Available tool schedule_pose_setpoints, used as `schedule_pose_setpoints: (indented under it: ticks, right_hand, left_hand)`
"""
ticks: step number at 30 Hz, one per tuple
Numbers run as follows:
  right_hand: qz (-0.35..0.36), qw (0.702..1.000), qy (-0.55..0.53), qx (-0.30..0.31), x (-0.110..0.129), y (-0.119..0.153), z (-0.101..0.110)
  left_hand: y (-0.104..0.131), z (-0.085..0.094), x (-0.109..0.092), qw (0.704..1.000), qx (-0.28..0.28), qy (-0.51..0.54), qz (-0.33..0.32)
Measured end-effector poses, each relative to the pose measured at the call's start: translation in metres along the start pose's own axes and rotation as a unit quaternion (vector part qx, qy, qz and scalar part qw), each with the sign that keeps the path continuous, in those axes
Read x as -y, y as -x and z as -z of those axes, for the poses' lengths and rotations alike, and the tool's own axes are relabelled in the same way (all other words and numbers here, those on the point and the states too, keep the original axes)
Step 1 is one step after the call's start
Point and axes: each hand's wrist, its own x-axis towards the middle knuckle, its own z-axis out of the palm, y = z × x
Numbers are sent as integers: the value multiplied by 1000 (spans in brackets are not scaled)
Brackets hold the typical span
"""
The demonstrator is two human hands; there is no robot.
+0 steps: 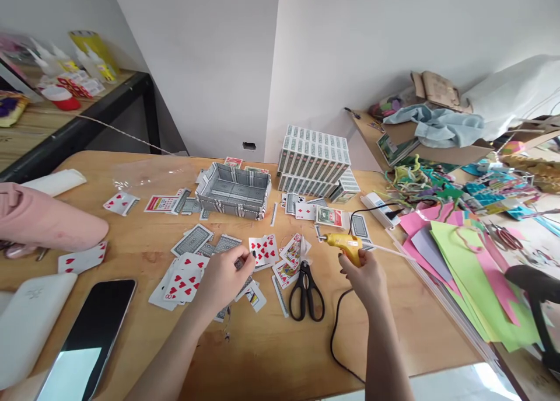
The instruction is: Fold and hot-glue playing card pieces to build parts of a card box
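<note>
My left hand is closed in a pinch at the left edge of a nine of hearts playing card. Wrapped round the handle of a yellow hot glue gun is my right hand; the nozzle points left. Black-handled scissors lie between my hands, blades partly over face cards. Loose cards, among them an eight of hearts, spread beneath and beside my left hand. Behind them stands an open grey box whose walls are covered in card backs.
Stacked card packs stand by the wall. A power strip and coloured paper sheets lie on the right. At the left are a phone, a white case and a pink roll. A black cord crosses the front.
</note>
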Motion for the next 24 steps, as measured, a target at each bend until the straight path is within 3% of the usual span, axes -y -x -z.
schedule_pose_setpoints:
  ticks: [4,8,14,20,24]
  right_hand:
    - [41,990,-127,33,37,36,8]
    - [63,984,-162,45,60,65,-1]
    - [92,982,-161,29,63,80,-13]
    - [128,978,-135,98,62,83,-16]
    - [147,978,-112,100,62,84,-21]
  left_hand:
    - [1,-3,-10,999,-40,-23,9]
    - [4,-5,-21,997,-53,-47,3]
    - [9,-4,-28,997,-66,-27,4]
    - [9,-6,-28,996,-85,-25,17]
    - [9,-7,-27,995,-98,-17,13]
